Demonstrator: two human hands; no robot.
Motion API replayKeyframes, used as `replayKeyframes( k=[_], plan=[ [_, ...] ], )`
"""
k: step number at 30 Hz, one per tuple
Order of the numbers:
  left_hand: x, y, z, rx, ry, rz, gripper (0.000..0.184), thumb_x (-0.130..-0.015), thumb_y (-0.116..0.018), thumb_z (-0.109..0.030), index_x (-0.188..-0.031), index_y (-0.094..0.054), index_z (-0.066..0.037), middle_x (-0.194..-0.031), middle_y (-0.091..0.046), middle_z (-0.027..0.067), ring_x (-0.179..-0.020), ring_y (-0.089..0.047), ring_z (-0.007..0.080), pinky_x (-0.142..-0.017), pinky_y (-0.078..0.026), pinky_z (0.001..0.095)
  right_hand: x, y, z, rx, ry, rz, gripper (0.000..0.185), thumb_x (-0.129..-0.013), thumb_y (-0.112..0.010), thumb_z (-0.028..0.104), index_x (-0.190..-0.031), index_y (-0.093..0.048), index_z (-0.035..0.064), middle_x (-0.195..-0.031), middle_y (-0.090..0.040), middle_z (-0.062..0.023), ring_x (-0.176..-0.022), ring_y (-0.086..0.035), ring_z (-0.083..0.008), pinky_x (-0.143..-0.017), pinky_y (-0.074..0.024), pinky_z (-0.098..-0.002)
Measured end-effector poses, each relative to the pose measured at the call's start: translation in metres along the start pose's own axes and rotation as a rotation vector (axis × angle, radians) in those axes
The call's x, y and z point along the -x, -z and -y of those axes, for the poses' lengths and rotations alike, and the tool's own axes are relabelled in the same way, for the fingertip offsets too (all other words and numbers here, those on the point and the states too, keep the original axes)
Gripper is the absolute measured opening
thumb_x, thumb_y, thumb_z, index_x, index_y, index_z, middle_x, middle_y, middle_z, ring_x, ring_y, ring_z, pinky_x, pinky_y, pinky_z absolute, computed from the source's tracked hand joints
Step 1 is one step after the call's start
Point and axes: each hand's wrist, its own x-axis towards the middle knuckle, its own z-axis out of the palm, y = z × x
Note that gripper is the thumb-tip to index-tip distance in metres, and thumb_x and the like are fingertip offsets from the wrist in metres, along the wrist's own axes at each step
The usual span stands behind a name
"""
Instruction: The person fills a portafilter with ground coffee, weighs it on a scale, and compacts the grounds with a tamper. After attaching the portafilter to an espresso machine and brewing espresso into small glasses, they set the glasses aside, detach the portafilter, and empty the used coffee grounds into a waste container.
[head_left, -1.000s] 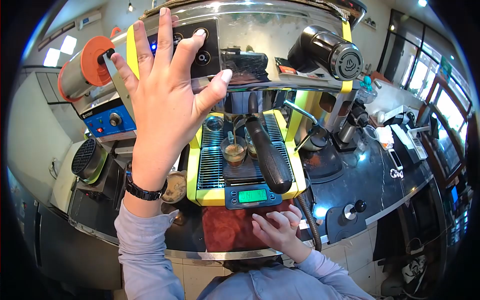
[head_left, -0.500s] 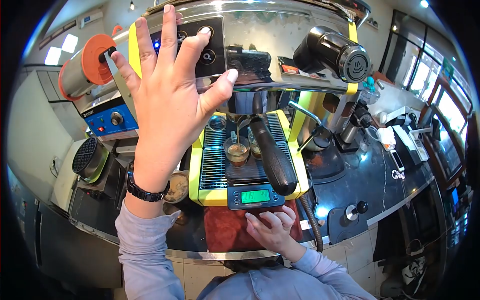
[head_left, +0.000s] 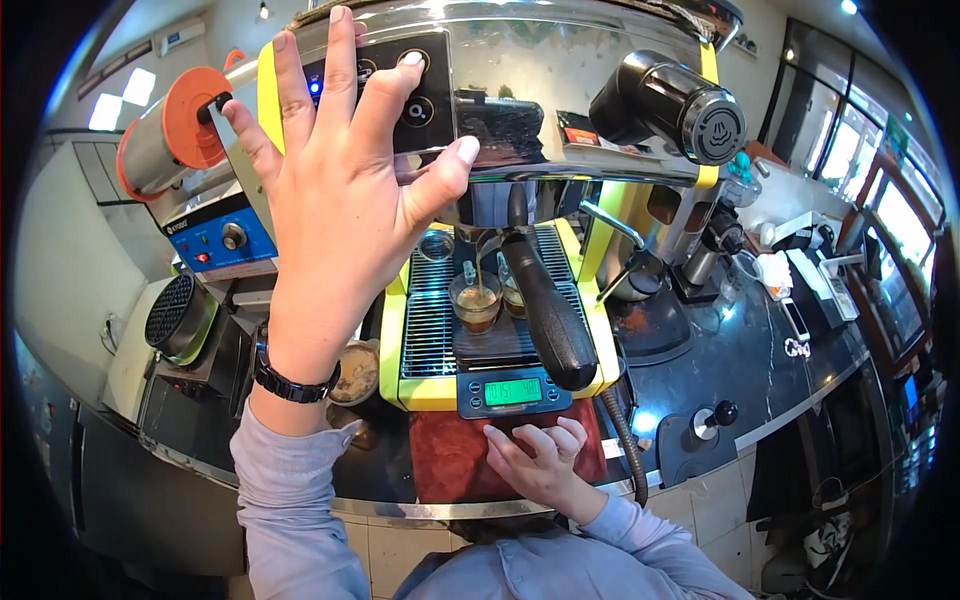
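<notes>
My left hand (head_left: 345, 190) is spread over the black button panel (head_left: 435, 125) of the coffee machine (head_left: 560, 60), its index fingertip on the upper right button. It holds nothing. Coffee runs from under the portafilter (head_left: 550, 320) into a small glass (head_left: 476, 306); a second glass (head_left: 512, 297) stands beside it, partly behind the handle. Both are on a scale (head_left: 514, 391) with a lit green display, on the drip tray. Just below the scale, over a red-brown cloth (head_left: 450, 465), my right hand (head_left: 540, 463) is empty with its fingers loosely curled and apart.
A tamper (head_left: 706, 424) stands on a dark mat at the right. The steam wand (head_left: 622, 262) hangs right of the tray. A round container (head_left: 355, 374) is beside my left wrist. At the left are a blue control box (head_left: 222, 243) and a waffle maker (head_left: 180, 318).
My right hand has shifted slightly left below the scale. Coffee in the front glass looks a little higher. The view has shifted slightly, while my left index finger stays on the button.
</notes>
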Motion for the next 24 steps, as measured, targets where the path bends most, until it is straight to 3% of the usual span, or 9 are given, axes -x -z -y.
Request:
replayKeyframes(
  k=[24],
  plan=[
    [0.001,-0.001,0.001,0.013,-0.008,-0.009,0.059,-0.081,-0.060,-0.055,-0.125,-0.053,-0.016,-0.151,-0.031,0.0126,-0.143,-0.011,0.0379,-0.107,0.006,0.0642,0.012,0.007,-0.003,0.006,-0.015,-0.011,0.037,-0.068,-0.074,0.027,-0.104,-0.069,0.0276,-0.100,-0.046,0.0044,-0.095,-0.038,-0.0146,-0.095,-0.0287,-0.0381]
  ],
)
